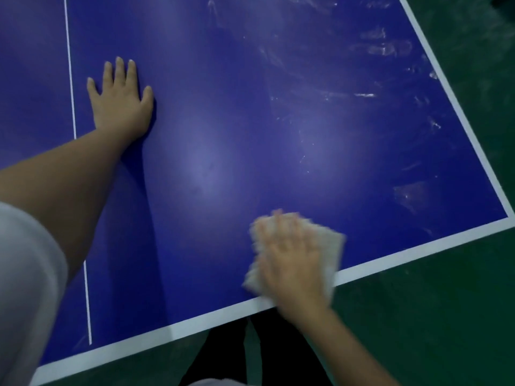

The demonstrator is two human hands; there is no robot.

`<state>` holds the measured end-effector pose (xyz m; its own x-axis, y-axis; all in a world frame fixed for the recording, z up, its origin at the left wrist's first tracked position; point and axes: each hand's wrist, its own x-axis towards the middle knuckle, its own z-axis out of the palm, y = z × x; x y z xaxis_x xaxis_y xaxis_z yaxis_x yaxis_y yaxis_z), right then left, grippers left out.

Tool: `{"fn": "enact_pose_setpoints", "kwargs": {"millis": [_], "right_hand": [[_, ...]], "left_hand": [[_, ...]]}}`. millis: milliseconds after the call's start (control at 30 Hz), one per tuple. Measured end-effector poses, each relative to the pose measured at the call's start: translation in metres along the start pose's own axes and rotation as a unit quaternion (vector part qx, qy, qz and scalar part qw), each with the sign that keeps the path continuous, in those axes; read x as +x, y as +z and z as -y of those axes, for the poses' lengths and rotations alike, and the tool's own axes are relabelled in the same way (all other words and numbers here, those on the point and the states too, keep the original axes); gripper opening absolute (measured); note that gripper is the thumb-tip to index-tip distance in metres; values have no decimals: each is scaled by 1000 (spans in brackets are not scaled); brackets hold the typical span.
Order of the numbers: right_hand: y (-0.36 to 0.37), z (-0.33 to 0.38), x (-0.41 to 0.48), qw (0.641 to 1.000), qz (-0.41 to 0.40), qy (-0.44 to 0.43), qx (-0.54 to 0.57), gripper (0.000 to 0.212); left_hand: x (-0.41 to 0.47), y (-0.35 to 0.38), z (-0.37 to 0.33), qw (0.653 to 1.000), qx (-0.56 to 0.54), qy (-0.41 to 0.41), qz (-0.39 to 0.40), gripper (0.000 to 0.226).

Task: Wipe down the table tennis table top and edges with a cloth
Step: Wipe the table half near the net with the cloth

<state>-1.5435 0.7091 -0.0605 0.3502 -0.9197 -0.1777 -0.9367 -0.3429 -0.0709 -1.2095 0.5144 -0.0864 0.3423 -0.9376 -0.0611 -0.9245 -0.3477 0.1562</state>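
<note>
One cloth (333, 246), pale and folded, lies flat on the table top (223, 140) under the right hand (289, 257). Its lower part overlaps the white border stripe (195, 324) along the near edge. Right hand blurred; fingers look stretched out and spread, pressing down on the cloth, not curled round it. Cloth shows past the fingertips and on both sides of the hand.

Left hand (121, 101) well apart, further up the table and to the left. Palm down, five fingers straight and splayed, holding nothing, resting on bare blue. One thin white centre line (71, 79) runs just left of it.

Whitish smears (384, 48), many, beyond and right of the right hand. One table corner right of it. Green floor (432, 316) around. One pale sleeve (25, 274) on the left arm.
</note>
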Motion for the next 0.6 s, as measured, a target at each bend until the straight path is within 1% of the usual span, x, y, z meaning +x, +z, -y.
{"fn": "enact_pose_setpoints", "kwargs": {"millis": [67, 100, 133, 167, 200, 267, 333, 433, 500, 533, 567, 600], "right_hand": [[0, 51, 0, 988, 13, -154, 13, 55], [0, 65, 2, 976, 39, -216, 11, 55], [0, 69, 8, 962, 64, -265, 7, 56], [0, 64, 17, 952, 72, -298, -1, 56], [-2, 51, 29, 947, 75, -312, -4, 56], [-11, 9, 67, 955, 57, -290, -3, 55], [-20, -48, 125, 975, 24, -222, -15, 53], [-43, -133, 217, 997, 17, -54, -44, 51], [-57, -159, 253, 999, 3, 45, -15, 52], [-59, -157, 260, 998, 1, 63, -9, 52], [-57, -146, 258, 999, -4, 40, -27, 52], [-50, -130, 246, 998, -9, -22, -54, 53]], "left_hand": [[0, 0, 0, 1000, 1, 2, -1, 60], [0, -1, 0, 1000, 0, 2, 1, 60], [0, -1, 1, 1000, -1, 2, 1, 60], [0, -1, 1, 1000, 0, 2, 1, 60], [-1, 0, 2, 1000, -1, 2, -1, 60], [-1, 1, 2, 1000, -6, 1, -8, 59], [0, 2, 2, 1000, -8, -3, -15, 58], [1, 3, 2, 1000, -4, -8, -16, 58], [0, 3, 1, 1000, -5, -9, -18, 57], [-1, 2, 1, 1000, -5, -11, -18, 57], [-1, 2, 1, 1000, -5, -14, -16, 57], [-1, 1, 0, 1000, -4, -17, -14, 57]]}}
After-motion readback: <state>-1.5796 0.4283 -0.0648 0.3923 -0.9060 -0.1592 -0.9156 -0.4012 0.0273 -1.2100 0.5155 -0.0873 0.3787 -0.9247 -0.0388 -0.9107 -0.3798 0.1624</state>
